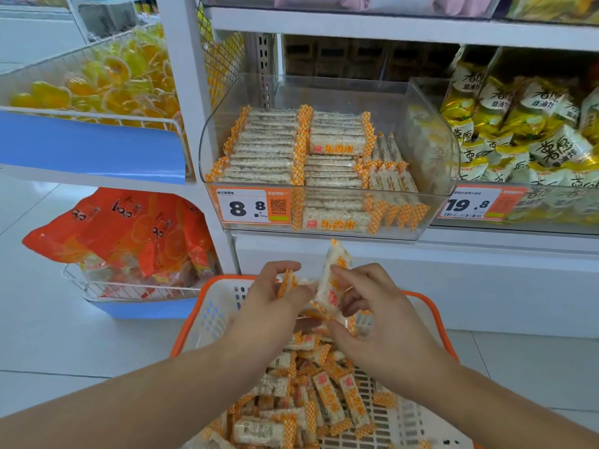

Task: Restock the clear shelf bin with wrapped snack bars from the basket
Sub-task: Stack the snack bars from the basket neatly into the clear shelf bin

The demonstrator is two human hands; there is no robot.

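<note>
Both hands hovered over the basket's (194, 322) far rim, below the clear bin (431, 147). Left hand (275, 296) and right hand (369, 312) each had a grip on wrapped snack bars (334, 277); the bin was partly filled with neat rows, open room above.

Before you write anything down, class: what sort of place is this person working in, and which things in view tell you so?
Most likely a snack aisle in a shop. Price labels hang on the shelf edge, a clear bin holds neat rows of wrapped snack bars, and an orange-rimmed basket of more bars sits below.

Both hands (319, 299) hold snack bars (334, 280) over the basket (207, 315).
</note>
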